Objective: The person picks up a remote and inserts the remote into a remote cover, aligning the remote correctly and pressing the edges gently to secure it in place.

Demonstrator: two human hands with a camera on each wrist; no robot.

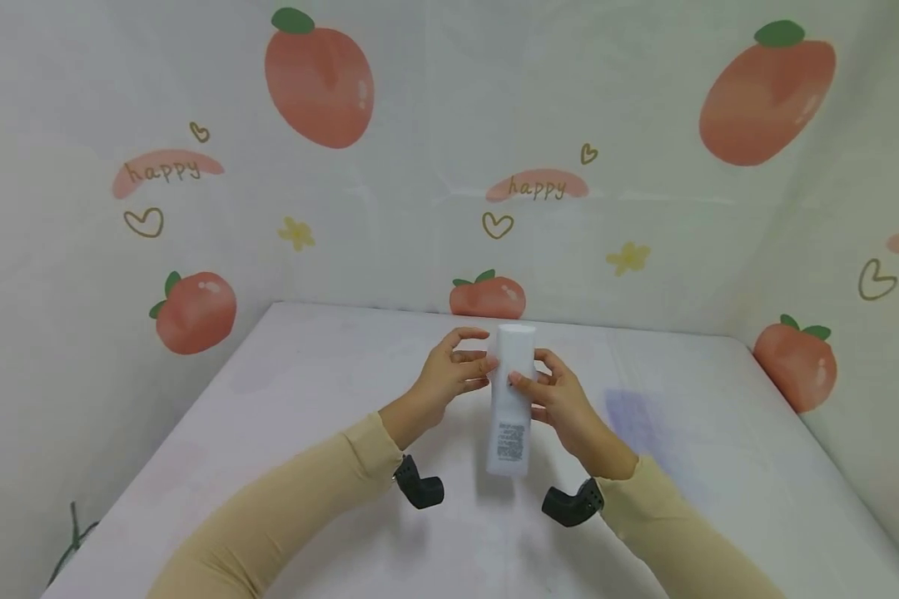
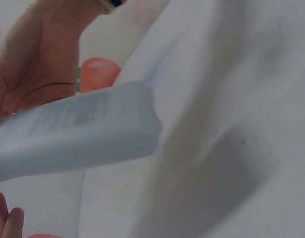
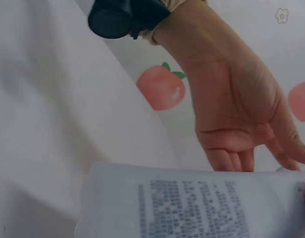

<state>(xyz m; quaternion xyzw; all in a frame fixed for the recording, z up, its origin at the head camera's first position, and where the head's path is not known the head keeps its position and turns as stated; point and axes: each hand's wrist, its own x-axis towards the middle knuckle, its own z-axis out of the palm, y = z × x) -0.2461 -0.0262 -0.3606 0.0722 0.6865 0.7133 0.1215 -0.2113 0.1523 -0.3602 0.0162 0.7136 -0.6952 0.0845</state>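
A white bottle (image 1: 511,399), slim and with small grey print near its lower end, is held nearly upright above the table. My right hand (image 1: 569,408) grips it from the right, thumb across the front and fingers behind. On the other side my left hand (image 1: 445,374) is beside the bottle with its fingers spread and gently bent; its thumb tip is at the bottle's edge, and whether it touches is unclear. In the left wrist view, left fingertips (image 2: 12,224) show apart from the bottle. The right wrist view shows the bottle's printed side (image 3: 192,208) close up.
The white table (image 1: 330,358) carries a faint purple patch (image 1: 637,416) at the right. Behind it hangs a white backdrop (image 1: 419,100) with printed fruit and hearts. Black wrist cameras (image 1: 419,487) sit on both sleeves. A dark cord (image 1: 73,545) shows at the lower left.
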